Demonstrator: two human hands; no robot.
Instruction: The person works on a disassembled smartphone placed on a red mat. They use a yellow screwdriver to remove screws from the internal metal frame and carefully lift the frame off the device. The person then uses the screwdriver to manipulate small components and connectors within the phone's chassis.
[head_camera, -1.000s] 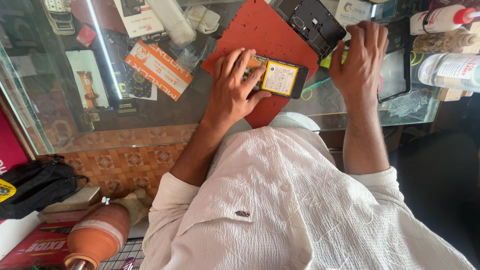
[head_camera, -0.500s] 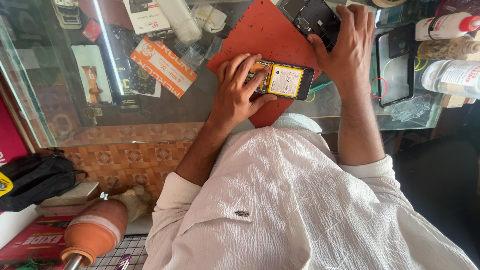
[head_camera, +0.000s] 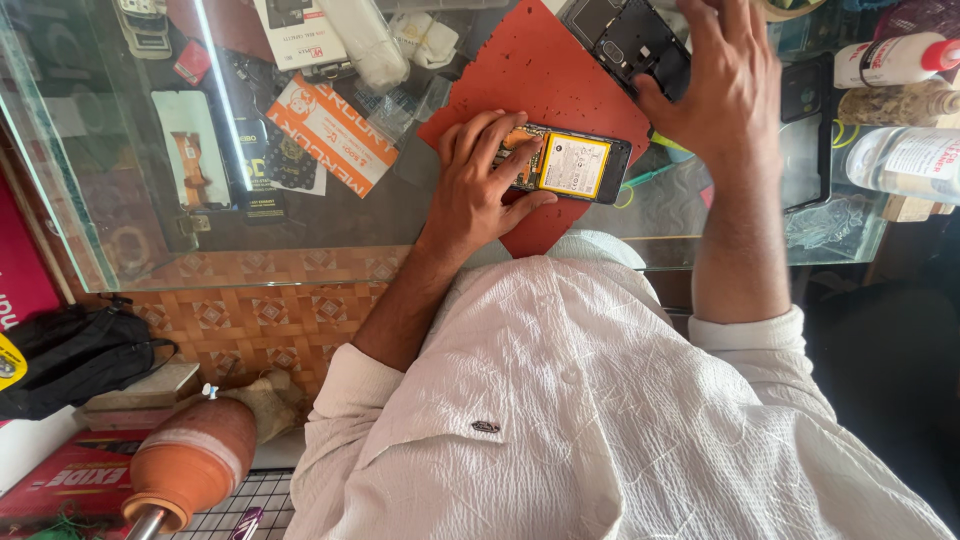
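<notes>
Glass table: left hand (head_camera: 478, 185), fingers pressed flat, should pin the opened phone (head_camera: 570, 163) firmly while right hand (head_camera: 725, 85), fingers spread, touches the back cover (head_camera: 625, 40).

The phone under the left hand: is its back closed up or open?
Open. The phone lies on the red mat with its yellow-labelled battery exposed; the left hand presses on one end.

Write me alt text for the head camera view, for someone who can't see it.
Seen from above, a person in a white shirt works at a glass counter: the left hand presses on an opened phone with a yellow-labelled battery, lying on a red mat. The right hand touches a black phone back cover farther away. Bottles stand at the right.
</notes>
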